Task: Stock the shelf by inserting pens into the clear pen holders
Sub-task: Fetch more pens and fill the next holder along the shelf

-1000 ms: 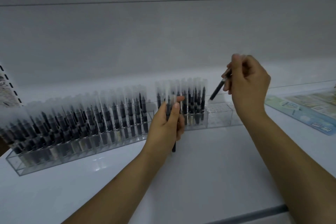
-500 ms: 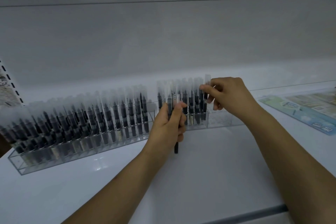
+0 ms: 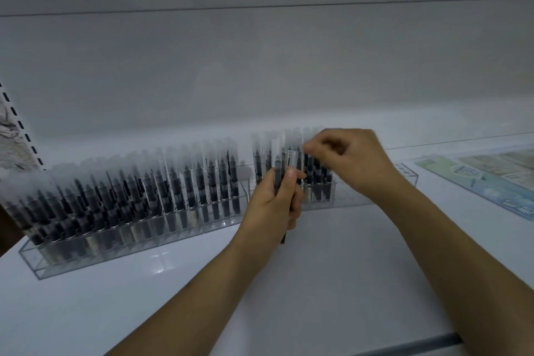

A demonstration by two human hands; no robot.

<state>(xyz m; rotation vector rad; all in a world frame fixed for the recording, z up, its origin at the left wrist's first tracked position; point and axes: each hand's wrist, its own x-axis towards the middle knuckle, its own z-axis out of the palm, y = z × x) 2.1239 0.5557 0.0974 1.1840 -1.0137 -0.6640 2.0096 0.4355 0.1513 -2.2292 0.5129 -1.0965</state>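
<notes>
Left grip first: the left hand (image 3: 274, 205) is wrapped around a small bundle of pens (image 3: 284, 179), held upright just in front of the shelf's display, thumb pressed across their fronts and a dark pen tip poking out below the palm. The right hand (image 3: 352, 162) reaches in from the right with its fingers curled toward the tops of that bundle — thumb and fingertips meet at the frosted caps, but motion blur hides whether they actually pinch a pen, so I cannot tell its grip.

Behind the hands, a clear pen holder (image 3: 404, 179) sits on the white shelf (image 3: 332, 269); its left part is filled with upright dark pens, while the cells to the right of the right wrist look see-through. To the left stands a longer clear holder (image 3: 37, 261), packed along its whole length with rows of dark pens under frosted caps (image 3: 144, 191), tilted slightly back. The two holders sit almost end to end, with a narrow gap between them.

At the far right of the shelf lies a flat printed sheet (image 3: 491, 182) in blue and green tones, well apart from the holders. A patterned panel with a dashed edge (image 3: 14, 139) shows at the left border.
</notes>
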